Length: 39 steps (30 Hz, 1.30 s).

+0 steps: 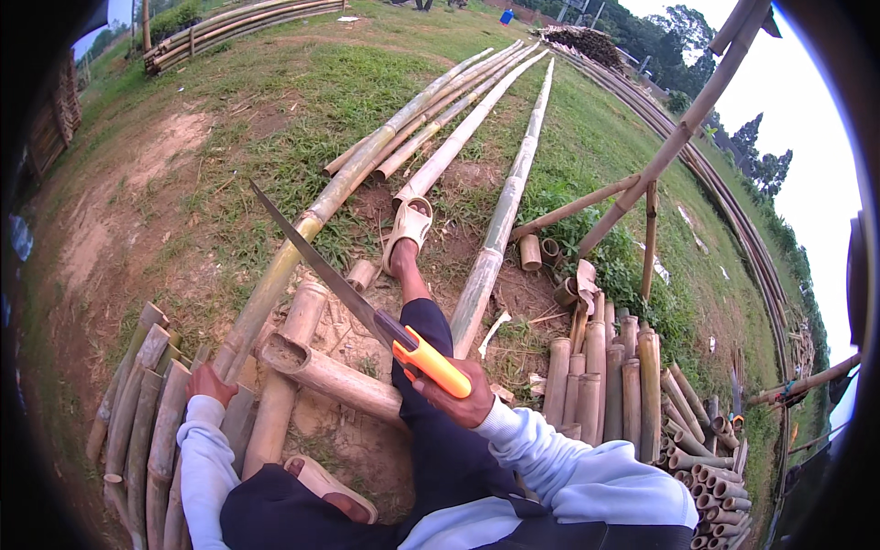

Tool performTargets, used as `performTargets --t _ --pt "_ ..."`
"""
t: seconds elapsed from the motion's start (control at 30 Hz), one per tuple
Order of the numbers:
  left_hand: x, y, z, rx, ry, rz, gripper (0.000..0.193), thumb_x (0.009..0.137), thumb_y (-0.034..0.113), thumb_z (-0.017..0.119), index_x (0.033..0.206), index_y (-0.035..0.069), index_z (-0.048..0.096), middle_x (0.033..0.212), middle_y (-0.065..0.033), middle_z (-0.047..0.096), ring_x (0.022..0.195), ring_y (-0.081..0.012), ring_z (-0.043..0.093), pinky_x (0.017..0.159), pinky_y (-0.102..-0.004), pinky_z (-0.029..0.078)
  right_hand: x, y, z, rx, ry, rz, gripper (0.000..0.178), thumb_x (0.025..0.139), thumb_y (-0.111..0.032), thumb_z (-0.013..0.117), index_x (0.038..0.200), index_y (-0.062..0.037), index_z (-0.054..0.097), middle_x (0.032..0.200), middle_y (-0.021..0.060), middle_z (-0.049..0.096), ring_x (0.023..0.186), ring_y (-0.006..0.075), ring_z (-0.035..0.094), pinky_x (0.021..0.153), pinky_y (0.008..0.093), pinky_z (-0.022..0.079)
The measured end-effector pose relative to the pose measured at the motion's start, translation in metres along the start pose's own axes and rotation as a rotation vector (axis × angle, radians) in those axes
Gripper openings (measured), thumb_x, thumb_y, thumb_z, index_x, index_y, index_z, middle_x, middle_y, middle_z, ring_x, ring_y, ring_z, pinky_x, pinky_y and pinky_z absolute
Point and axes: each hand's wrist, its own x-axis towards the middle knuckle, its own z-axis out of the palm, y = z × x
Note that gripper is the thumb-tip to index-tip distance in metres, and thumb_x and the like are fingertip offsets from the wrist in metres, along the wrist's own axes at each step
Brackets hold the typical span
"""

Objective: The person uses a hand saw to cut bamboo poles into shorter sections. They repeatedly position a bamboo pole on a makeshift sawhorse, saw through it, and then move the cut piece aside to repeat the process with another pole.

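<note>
In my right hand [456, 396] is a hand saw [345, 291], its orange handle wrapped by my fingers. The long blade points up and to the left, passing above a long bamboo pole [271, 295]; whether it touches the pole I cannot tell. My left hand [212, 386] is closed round the near end of that pole, at the lower left. Under the pole's near part lies a thick bamboo piece [295, 353]. Another short thick bamboo length [353, 386] with a notched end lies crosswise, its right end hidden by my leg.
More long poles [472, 137] stretch away over the grass, and a single pole [502, 220] lies right of my foot. Cut bamboo lengths stand at the left [137, 403] and right [596, 385]. A slanted bamboo post [655, 160] rises at the right, near a heap of tubes [720, 504].
</note>
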Motion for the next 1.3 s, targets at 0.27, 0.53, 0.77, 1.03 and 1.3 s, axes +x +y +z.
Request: performTargets --t 0.27,0.53,0.77,1.03,1.3 --pt "-0.059 -0.079 -0.001 0.07 -0.069 -0.136 0.065 0.067 0.03 0.091 0.122 0.005 0.067 0.111 -0.023 0.073 0.109 -0.0419 0.068 0.095 -0.053 0.054 0.005 0.01 0.025 0.075 -0.119 0.084 0.023 0.096 -0.011 0.071 0.114 0.0034 0.069 0.081 0.0015 0.066 0.067 0.0092 0.059 0.064 0.0252 0.048" --pt "-0.063 -0.079 -0.004 0.067 -0.131 -0.137 0.062 0.072 0.028 0.084 0.125 0.004 0.063 0.106 -0.0247 0.074 0.105 -0.0434 0.069 0.095 -0.0512 0.054 0.014 0.049 0.113 0.098 -0.275 0.053 0.019 0.097 -0.011 0.071 0.11 0.0029 0.07 0.075 0.0 0.063 0.059 0.0064 0.055 0.054 0.024 0.044" --pt "-0.071 -0.074 -0.001 0.064 -0.137 -0.113 0.049 0.077 0.031 0.082 0.111 0.0 0.064 0.102 -0.0231 0.074 0.102 -0.0401 0.071 0.091 -0.0496 0.056 0.004 0.069 0.174 0.072 -0.429 0.097 0.02 0.094 -0.008 0.072 0.108 0.0048 0.068 0.073 0.0041 0.064 0.062 0.0123 0.058 0.06 0.0302 0.049" --pt "-0.071 -0.078 0.001 0.038 -0.135 -0.101 0.045 0.077 0.029 0.08 0.108 0.0 0.066 0.1 -0.0231 0.074 0.099 -0.0405 0.072 0.091 -0.0497 0.057 0.001 0.077 0.18 -0.014 -0.465 0.028 0.019 0.092 -0.007 0.073 0.106 0.0049 0.068 0.07 0.0121 0.063 0.058 0.0186 0.06 0.059 0.0319 0.049" --pt "-0.063 -0.081 0.008 0.061 -0.132 -0.095 0.053 0.075 0.03 0.079 0.118 0.002 0.065 0.099 -0.0232 0.074 0.099 -0.0412 0.071 0.09 -0.0508 0.055 0.027 0.076 0.207 -0.047 -0.446 -0.08 0.018 0.092 -0.01 0.074 0.086 0.0036 0.064 0.063 0.0134 0.059 0.056 0.0193 0.057 0.056 0.0347 0.047"
